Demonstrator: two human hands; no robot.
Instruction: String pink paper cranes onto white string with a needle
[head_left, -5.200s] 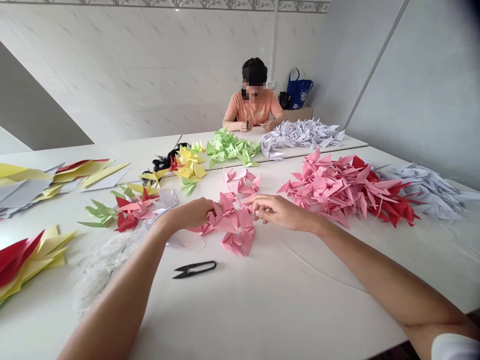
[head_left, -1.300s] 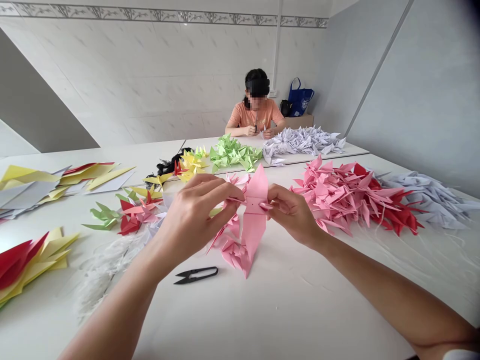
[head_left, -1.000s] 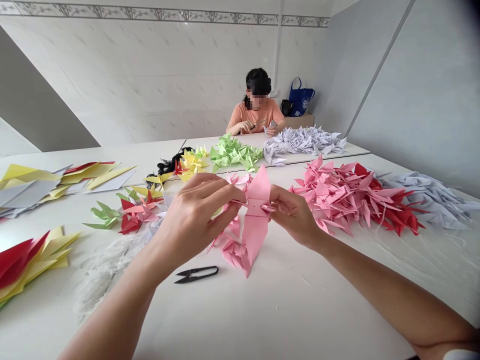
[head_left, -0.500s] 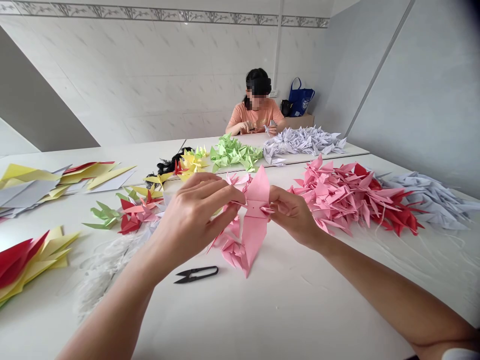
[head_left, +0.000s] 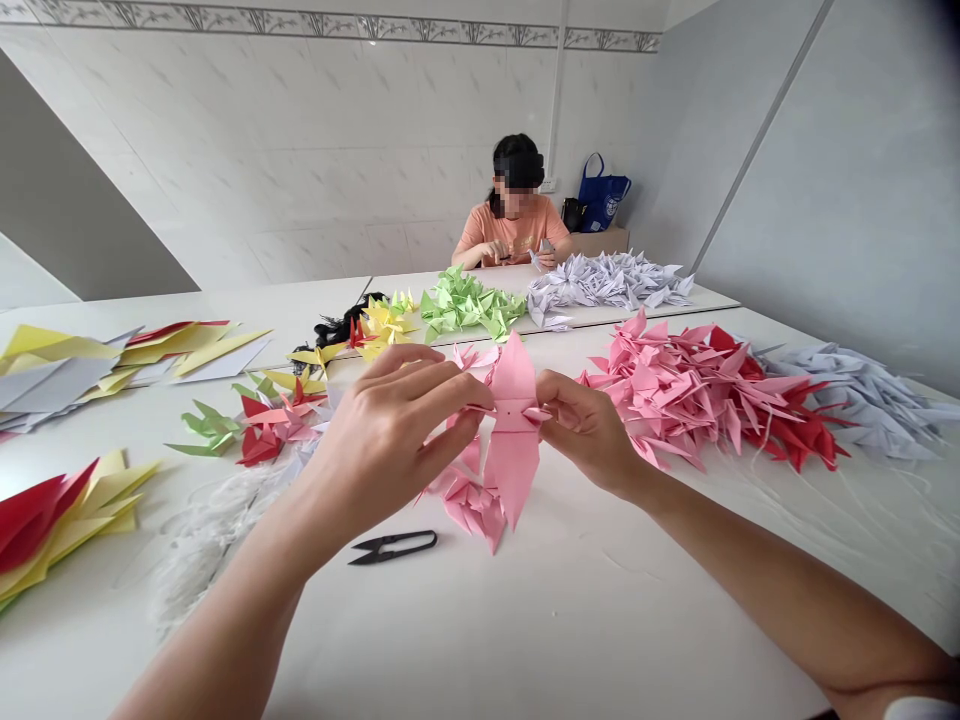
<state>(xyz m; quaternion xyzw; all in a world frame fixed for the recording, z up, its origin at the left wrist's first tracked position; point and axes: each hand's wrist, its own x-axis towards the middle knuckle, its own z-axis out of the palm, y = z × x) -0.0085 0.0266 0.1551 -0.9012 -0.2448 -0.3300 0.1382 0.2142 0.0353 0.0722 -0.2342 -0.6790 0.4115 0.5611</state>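
Note:
Between my two hands hangs a pink origami crane, wings spread up and down, with a tiny hole at its middle. My left hand pinches its left point between thumb and fingers. On the other side my right hand grips the right point the same way, its fingers curled. Below and behind it lie more pink folded cranes on the white table, partly covered by the held one. Black thread snips lie on the table near my left wrist.
Pink cranes are heaped at right, beside red and pale ones. Green cranes and white cranes lie farther back. White thread and folded paper sheets are at left. A person sits across the table.
The pink crane has tilted slightly, its lower wing swinging up and a little to the right. Both hands keep their hold and have hardly moved.

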